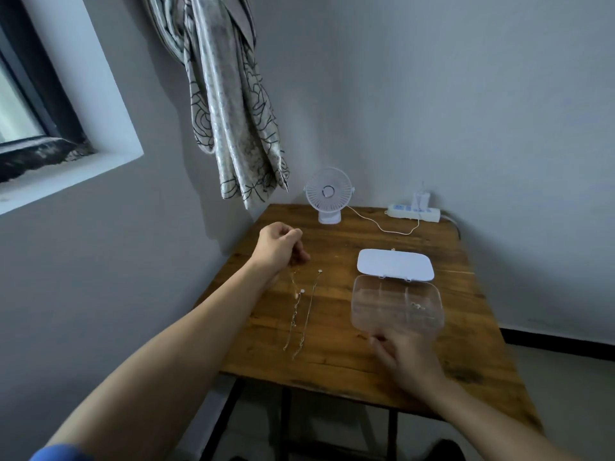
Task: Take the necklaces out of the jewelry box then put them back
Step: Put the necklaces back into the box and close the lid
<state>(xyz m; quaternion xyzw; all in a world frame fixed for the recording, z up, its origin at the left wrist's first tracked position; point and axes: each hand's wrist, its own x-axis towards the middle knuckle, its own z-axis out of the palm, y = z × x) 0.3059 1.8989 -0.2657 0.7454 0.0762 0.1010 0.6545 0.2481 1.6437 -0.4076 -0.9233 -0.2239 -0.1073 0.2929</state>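
Left of the jewelry box (pixel 397 309), the left hand (pixel 278 249) pinches a thin chain's top end; two necklaces (pixel 301 314) lie stretched there, light, limp, tangle-prone, best lifted by an end. Right hand (pixel 404 357) rests loosely curled, empty, touching the box's near edge.

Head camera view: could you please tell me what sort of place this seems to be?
Probably a corner of a home room: a small wooden table against plain walls, a patterned curtain by a window, and a desk fan plugged into a power strip.
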